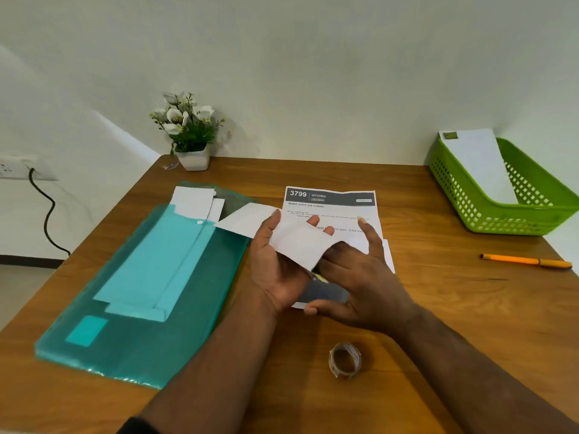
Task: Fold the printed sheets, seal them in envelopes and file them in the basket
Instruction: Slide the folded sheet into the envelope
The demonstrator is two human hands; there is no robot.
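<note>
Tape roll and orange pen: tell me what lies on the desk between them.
Head view: nothing. Only bare wooden desk lies between the tape roll and the orange pen; the right forearm passes just left of that stretch.

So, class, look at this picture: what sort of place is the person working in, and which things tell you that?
Probably a home or small office desk set up for paperwork: a wooden table against a plain wall, a green basket holding an envelope, a printed sheet, tape and a pen.
</note>
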